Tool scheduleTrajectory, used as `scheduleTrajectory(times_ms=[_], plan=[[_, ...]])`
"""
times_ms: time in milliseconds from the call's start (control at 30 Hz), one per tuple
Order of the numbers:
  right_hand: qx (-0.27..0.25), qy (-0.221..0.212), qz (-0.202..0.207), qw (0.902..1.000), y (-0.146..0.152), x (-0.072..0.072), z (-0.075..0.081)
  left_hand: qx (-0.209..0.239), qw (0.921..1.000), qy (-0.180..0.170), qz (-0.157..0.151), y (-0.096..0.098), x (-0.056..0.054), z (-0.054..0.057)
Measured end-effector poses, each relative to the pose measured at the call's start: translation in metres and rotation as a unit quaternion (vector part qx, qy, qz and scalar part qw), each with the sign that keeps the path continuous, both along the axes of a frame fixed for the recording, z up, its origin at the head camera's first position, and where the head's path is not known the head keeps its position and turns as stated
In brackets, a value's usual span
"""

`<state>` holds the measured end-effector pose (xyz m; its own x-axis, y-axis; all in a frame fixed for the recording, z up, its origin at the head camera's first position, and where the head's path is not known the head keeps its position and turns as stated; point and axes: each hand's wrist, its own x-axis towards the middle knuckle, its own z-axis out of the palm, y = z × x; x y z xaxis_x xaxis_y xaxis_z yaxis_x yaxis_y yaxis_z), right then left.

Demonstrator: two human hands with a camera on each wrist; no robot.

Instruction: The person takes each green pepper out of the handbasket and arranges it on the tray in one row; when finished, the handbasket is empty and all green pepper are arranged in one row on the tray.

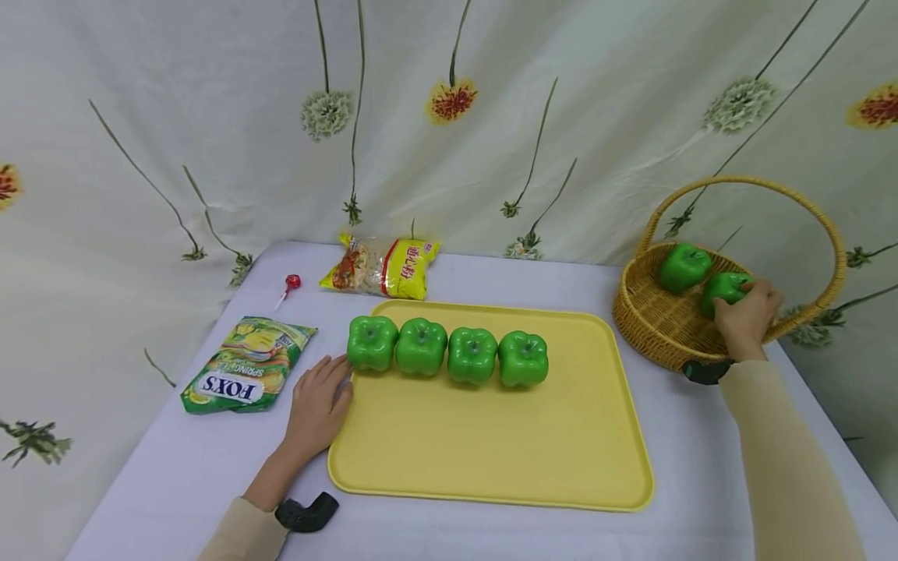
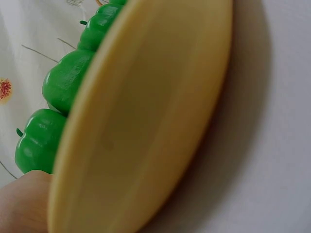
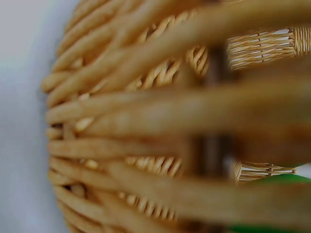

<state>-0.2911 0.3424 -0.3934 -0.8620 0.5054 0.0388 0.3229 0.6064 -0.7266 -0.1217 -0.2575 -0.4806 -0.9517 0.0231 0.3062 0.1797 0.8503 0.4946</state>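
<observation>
My right hand (image 1: 749, 318) reaches over the near rim of the wicker basket (image 1: 648, 331) and grips a green bell pepper (image 1: 721, 291) inside it. Another green bell pepper (image 1: 686, 267) lies behind it in the basket. In the right wrist view the basket's weave (image 3: 121, 121) fills most of the picture and hides the fingers. My left hand (image 1: 319, 405) rests at the left edge of the yellow tray (image 1: 491, 444), its fingers fairly straight and the tips close to the leftmost pepper (image 1: 372, 343). Several green bell peppers stand in a row along the tray's back part.
Left of the tray lies a green FOX'S candy bag (image 1: 249, 365), with a red lollipop (image 1: 291, 282) behind it. A yellow-ended food packet (image 1: 384, 266) lies behind the tray. The basket's tall handle (image 1: 744, 181) arches over it. A flowered cloth hangs behind the white table.
</observation>
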Motion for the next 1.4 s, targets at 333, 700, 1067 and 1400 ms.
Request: scheduleTrajectory(times_ms=[333, 700, 1067, 1400], plan=[[0.017, 0.036, -0.006, 0.9992, -0.007, 0.005, 0.003, -0.002, 1.0, -0.001, 0.003, -0.002, 0.003, 0.001], [0.049, 0.054, 0.032, 0.9968, -0.027, 0.03, 0.032, 0.003, 1.0, -0.007, 0.002, -0.001, 0.003, 0.002], [0.071, 0.153, 0.09, 0.9815, -0.068, 0.079, 0.037, 0.002, 1.0, -0.005, 0.0, 0.0, 0.0, 0.004], [0.082, 0.223, 0.19, 0.9526, -0.121, 0.106, 0.017, 0.005, 1.0, -0.005, 0.001, 0.001, 0.0, 0.003]])
